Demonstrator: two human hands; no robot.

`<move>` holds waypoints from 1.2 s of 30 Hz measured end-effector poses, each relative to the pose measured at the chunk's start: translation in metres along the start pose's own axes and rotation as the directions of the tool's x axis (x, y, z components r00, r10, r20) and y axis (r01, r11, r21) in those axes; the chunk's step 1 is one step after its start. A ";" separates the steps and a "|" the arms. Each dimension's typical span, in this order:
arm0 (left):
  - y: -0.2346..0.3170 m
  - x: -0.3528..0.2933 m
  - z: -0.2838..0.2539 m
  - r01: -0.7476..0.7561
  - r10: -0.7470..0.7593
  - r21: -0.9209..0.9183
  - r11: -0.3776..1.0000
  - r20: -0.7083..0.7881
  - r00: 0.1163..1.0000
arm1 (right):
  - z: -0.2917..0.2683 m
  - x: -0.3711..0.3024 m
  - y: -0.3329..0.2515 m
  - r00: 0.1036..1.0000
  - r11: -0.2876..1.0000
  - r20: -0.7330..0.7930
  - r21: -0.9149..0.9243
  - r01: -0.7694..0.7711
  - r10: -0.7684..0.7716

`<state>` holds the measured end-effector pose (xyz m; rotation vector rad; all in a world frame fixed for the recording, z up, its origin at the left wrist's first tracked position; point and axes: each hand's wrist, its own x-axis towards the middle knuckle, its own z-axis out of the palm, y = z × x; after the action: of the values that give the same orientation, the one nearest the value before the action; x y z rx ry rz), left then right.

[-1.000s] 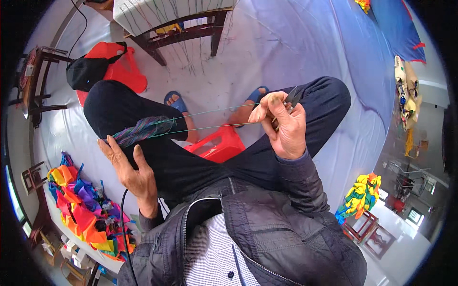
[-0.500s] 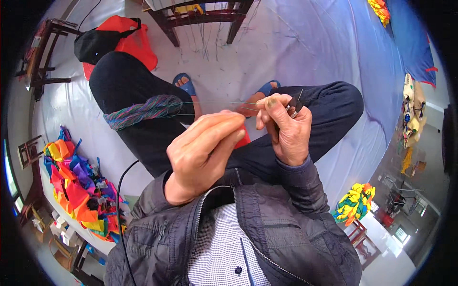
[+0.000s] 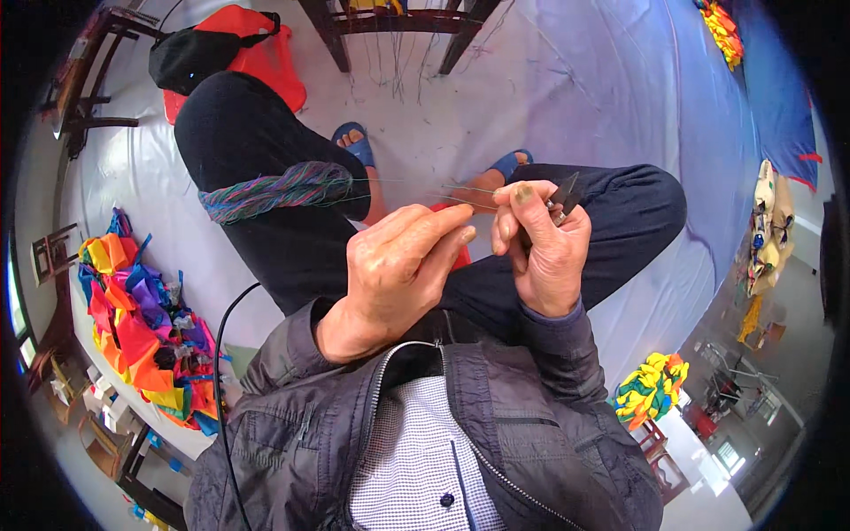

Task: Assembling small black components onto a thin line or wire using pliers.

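A skein of multicoloured thread in blue, green and red lies across my left thigh. Thin strands run from it to the right, toward my fingers. My left hand is closed in a pinch, its fingertips beside a strand. Just right of it, my right hand pinches strands between thumb and forefinger. The same hand also grips small dark thread snips, whose pointed blade sticks up past the knuckles. How the snips sit in the palm is hidden. The two hands are close together but apart.
A red stool with a black bag stands beyond my left knee. Dark wooden furniture legs rise ahead, with loose threads below. Bright fabric pieces lie at left, and a yellow bundle sits at right.
My left hand has moved right, closer to my right hand. The view has shifted slightly. The snips stay in my right hand.
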<state>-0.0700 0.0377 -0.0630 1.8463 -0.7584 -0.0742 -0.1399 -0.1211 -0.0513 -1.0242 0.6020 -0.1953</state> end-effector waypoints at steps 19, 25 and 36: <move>-0.013 -0.004 0.009 -0.059 0.059 -0.011 0.998 0.005 0.998 | -0.002 -0.001 -0.001 0.998 1.000 -0.056 0.022 -0.003 0.004; -0.011 -0.005 0.005 -0.055 0.056 -0.028 0.998 0.013 0.998 | -0.001 0.000 -0.001 0.994 1.000 -0.105 0.002 -0.014 0.014; -0.003 -0.008 -0.024 -0.064 0.067 0.039 0.997 -0.091 0.994 | -0.006 0.001 0.000 0.996 1.000 -0.084 0.025 -0.004 0.006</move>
<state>-0.0652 0.0621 -0.0584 1.8442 -0.7599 0.0670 -0.1426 -0.1259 -0.0544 -0.9941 0.6766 -0.2420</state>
